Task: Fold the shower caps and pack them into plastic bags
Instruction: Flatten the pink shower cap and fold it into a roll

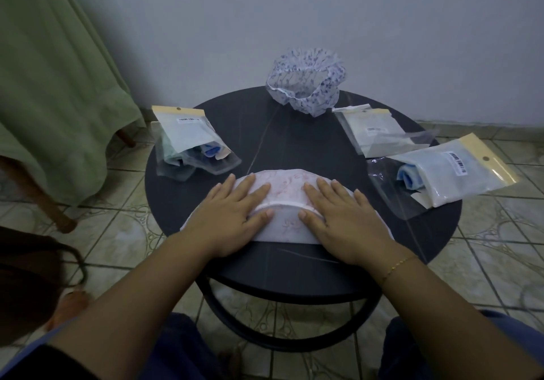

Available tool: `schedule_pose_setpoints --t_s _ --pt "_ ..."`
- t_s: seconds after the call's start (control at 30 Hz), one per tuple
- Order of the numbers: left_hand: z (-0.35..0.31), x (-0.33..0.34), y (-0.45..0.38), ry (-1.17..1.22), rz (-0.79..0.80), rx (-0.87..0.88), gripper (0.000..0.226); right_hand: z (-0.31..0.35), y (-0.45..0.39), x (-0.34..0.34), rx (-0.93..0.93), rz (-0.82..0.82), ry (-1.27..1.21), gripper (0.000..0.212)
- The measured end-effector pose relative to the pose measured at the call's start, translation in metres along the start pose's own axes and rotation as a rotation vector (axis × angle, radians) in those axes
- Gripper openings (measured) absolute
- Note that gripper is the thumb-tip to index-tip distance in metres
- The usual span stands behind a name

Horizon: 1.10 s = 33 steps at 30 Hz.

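A white shower cap with a pink print [287,186] lies flattened in a half-round shape on the near middle of a round black table [294,132]. My left hand [232,214] and my right hand [338,214] both press flat on it, fingers spread, thumbs near its white elastic band. A second cap [306,82], white with blue print, stands puffed up at the table's far edge. A plastic bag with folded caps inside [191,144] lies at the left. At the right lie a flat plastic bag [379,132] and a filled bag [453,173].
A grey wall rises just behind the table. A green cloth [53,85] hangs over wooden furniture at the left. The floor is tiled. My knees in dark blue [412,350] sit under the table's near edge.
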<state>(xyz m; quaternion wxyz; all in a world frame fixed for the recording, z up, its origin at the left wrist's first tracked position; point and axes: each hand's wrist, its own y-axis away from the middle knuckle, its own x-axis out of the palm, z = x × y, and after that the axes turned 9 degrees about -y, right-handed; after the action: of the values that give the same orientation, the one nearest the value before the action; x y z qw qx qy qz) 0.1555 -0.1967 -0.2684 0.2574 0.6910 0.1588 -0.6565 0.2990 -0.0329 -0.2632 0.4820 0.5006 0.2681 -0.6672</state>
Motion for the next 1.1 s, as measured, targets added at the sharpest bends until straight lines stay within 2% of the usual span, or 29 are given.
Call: schedule_pose_setpoints --t_s 0.1,0.33,0.43,0.53,0.67,0.8,0.93,1.1 --pt "0.011 0.0 0.008 0.006 0.005 -0.011 0.059 -0.002 0.002 -0.001 0.001 0.016 -0.001 0.059" --pt "0.018 -0.001 0.018 0.034 0.033 -0.045 0.058 -0.009 0.009 -0.004 0.011 0.016 -0.009 0.061" --pt "0.017 -0.002 0.017 0.054 0.044 -0.063 0.053 -0.008 0.01 -0.005 -0.035 -0.046 -0.003 0.055" --pt "0.013 -0.006 0.02 0.068 0.057 -0.125 0.052 -0.007 0.01 -0.007 -0.092 -0.215 0.033 0.058" --pt "0.006 -0.013 0.027 -0.089 -0.092 -0.265 0.057 -0.004 0.009 -0.009 -0.124 -0.371 -0.013 0.043" --pt "-0.006 -0.021 0.03 -0.209 -0.162 -0.387 0.071 0.0 0.007 -0.011 -0.103 -0.354 -0.032 0.045" --pt "-0.016 -0.025 0.024 -0.043 -0.17 -0.35 0.069 -0.003 0.007 -0.013 -0.093 -0.357 -0.047 0.045" --pt "-0.033 -0.031 0.023 0.268 -0.185 -0.153 0.055 -0.006 0.01 -0.014 -0.174 -0.399 -0.137 0.038"
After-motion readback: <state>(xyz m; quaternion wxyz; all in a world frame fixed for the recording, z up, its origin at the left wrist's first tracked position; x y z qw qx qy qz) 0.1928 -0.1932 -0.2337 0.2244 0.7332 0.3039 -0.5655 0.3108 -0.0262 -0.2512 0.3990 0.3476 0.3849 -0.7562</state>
